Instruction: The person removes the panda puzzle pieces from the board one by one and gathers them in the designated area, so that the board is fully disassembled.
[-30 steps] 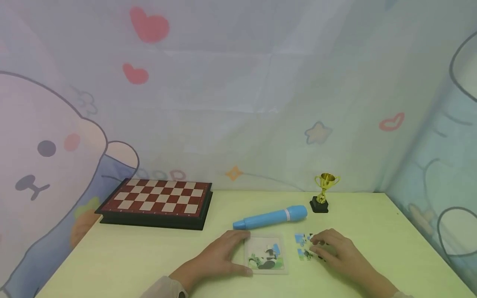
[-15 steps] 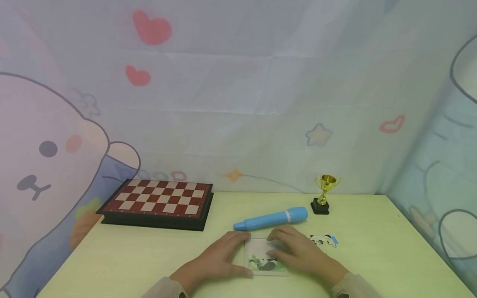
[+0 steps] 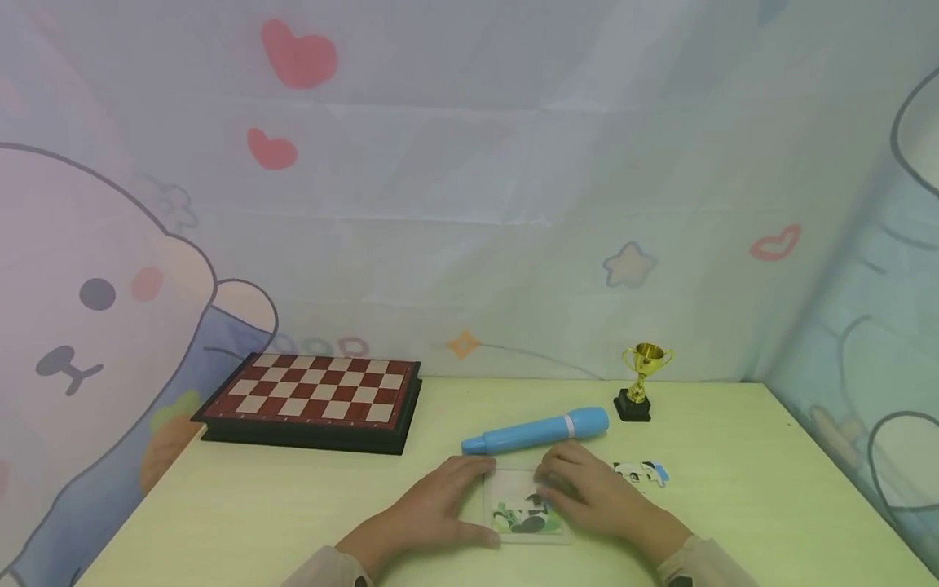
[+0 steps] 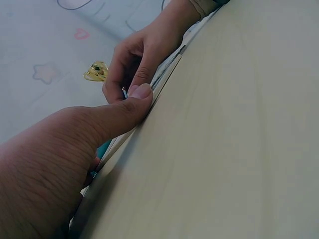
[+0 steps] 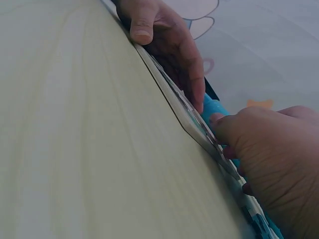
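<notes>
My left hand (image 3: 433, 514) lies beside the clear puzzle tray (image 3: 522, 530), its fingers (image 3: 469, 469) stretched along the tray's left edge and the thumb (image 4: 130, 102) pressed against the near corner, so the fingers brace the tray rather than clench around it. My right hand (image 3: 597, 501) rests over the tray's right part, fingers (image 3: 553, 481) curled down onto the picture inside; in the left wrist view they seem to pinch a small piece at the tray's rim, though I cannot tell for certain whether a piece sits between them. The tray lies flat on the pale green counter (image 3: 257, 505), directly between my two hands and touching both. Its panda picture (green grass, black and white patches) shows in the strip between my fingers.

Just beyond my fingertips lies a blue pen-shaped toy (image 3: 535, 432), stretched across the counter and near the tray's far edge. To the right of my right fingers, a few loose puzzle pieces (image 3: 640, 473) sit on the counter, near the hand but apart from it. Farther past them stands a small gold trophy (image 3: 641, 379) on a black base, upright. Well away to the left of my left fingers is a red-and-cream chessboard (image 3: 315, 399), closed flat near the cartoon-printed backdrop (image 3: 469, 204).
</notes>
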A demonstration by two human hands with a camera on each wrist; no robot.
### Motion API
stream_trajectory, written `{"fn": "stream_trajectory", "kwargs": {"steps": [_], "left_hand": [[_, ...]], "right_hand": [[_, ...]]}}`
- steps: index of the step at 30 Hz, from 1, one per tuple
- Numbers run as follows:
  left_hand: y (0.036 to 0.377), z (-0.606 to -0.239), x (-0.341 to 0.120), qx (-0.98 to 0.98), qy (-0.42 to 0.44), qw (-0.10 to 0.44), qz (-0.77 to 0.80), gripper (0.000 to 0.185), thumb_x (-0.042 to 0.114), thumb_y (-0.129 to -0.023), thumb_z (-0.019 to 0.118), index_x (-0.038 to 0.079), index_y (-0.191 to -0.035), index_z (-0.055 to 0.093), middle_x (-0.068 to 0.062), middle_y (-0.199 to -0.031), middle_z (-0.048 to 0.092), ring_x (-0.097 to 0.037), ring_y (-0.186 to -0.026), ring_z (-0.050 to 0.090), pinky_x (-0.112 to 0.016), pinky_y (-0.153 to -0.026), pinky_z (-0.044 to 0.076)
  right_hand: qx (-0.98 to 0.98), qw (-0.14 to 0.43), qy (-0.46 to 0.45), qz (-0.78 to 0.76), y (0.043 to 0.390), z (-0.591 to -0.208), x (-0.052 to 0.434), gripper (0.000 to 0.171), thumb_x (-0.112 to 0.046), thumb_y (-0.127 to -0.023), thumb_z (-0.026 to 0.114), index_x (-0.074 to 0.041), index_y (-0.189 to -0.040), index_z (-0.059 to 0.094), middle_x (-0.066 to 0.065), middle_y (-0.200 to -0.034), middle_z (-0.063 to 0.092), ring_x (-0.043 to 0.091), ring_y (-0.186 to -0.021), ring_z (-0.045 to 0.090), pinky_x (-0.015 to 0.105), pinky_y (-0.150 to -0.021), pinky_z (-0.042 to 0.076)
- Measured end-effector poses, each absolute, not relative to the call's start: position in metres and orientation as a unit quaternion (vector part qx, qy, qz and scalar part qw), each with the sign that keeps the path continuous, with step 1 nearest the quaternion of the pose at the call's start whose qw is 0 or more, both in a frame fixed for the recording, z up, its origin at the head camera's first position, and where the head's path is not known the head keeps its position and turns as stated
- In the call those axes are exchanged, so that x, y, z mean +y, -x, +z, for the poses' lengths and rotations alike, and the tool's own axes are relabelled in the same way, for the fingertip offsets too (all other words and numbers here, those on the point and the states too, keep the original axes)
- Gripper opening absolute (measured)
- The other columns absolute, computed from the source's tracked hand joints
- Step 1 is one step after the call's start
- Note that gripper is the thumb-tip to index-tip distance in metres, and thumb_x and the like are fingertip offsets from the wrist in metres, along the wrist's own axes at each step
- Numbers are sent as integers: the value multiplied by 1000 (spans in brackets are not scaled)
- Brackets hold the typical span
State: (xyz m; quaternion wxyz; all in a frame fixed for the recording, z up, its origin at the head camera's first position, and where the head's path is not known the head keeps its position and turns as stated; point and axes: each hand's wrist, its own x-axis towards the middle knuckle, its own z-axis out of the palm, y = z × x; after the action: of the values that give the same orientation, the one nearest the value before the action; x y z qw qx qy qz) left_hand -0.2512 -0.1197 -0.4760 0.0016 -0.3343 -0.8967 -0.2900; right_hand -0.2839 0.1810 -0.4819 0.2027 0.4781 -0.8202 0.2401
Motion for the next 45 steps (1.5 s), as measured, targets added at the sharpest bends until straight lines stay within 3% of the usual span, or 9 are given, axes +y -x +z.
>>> {"fn": "stream_trajectory", "kwargs": {"steps": [14, 26, 33, 45], "left_hand": [[252, -475, -120, -895, 335, 2, -294, 97, 72, -76, 72, 18, -151, 43, 2, -152, 43, -20, -142, 38, -46, -116, 35], [253, -474, -119, -896, 340, 12, -286, 98, 73, -76, 72, 18, -152, 43, 3, -153, 43, -19, -142, 38, -46, -116, 35], [252, -475, -119, -894, 337, 3, -294, 97, 72, -75, 72, 19, -151, 43, 3, -153, 43, -20, -142, 39, -47, -116, 36], [252, -475, -118, -897, 332, -3, -291, 98, 75, -75, 70, 20, -152, 43, 4, -153, 42, -19, -142, 38, -47, -116, 36]], "right_hand": [[-815, 198, -488, 241, 282, -479, 180, 14, -25, -93, 73, -23, -105, 67, -10, -108, 59, 9, -105, 54, 30, -90, 51], [-825, 197, -475, 236, 283, -481, 181, 14, -29, -91, 76, -26, -101, 67, -14, -107, 58, 2, -107, 51, 25, -91, 50], [-834, 182, -464, 235, 281, -481, 181, 21, -43, -89, 76, -28, -100, 66, -17, -106, 58, 1, -108, 51, 26, -92, 51], [-832, 176, -468, 240, 279, -481, 179, 18, -39, -91, 75, -27, -99, 64, -16, -109, 60, 7, -109, 53, 32, -93, 53]]}}
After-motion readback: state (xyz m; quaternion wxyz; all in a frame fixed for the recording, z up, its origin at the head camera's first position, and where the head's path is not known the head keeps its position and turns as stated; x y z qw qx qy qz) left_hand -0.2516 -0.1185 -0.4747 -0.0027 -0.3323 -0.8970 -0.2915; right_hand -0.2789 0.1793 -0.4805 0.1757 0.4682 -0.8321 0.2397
